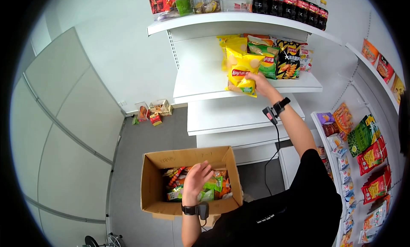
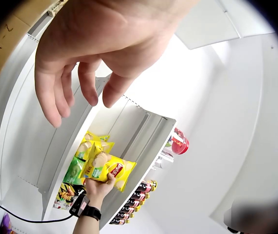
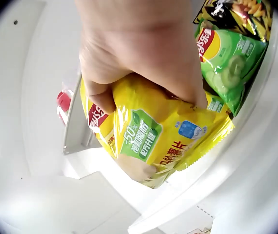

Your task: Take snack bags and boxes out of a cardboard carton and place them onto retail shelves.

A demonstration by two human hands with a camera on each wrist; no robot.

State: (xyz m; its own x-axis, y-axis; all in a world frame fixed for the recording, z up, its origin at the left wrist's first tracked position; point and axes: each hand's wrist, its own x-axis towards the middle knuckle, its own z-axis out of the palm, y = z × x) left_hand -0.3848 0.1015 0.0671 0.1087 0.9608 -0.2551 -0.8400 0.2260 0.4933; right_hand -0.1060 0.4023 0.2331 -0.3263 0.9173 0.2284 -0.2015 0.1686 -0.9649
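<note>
My right hand (image 1: 262, 85) grips a yellow bag of Lay's potato chips (image 1: 242, 64) at the front of the white shelf (image 1: 200, 87). In the right wrist view, thumb and fingers press into the sides of the yellow bag (image 3: 170, 141). Behind it stand another yellow chip bag (image 1: 228, 40), a green chip bag (image 1: 268, 63) and a black one (image 1: 288, 59). Over the open cardboard box (image 1: 149, 183), my left hand (image 1: 196, 181) holds nothing, its fingers loosely bent. Several colourful snack packs (image 1: 215, 183) lie inside that box.
Cola bottles (image 1: 289, 8) and clear tubs (image 1: 206, 1) line the shelf above. Lower white shelves (image 1: 239, 117) step out below. Snack bags fill a side rack (image 1: 369, 157) at right. Small packages (image 1: 156, 114) sit on the floor by the wall. A black cable (image 1: 273, 161) hangs from the right wrist.
</note>
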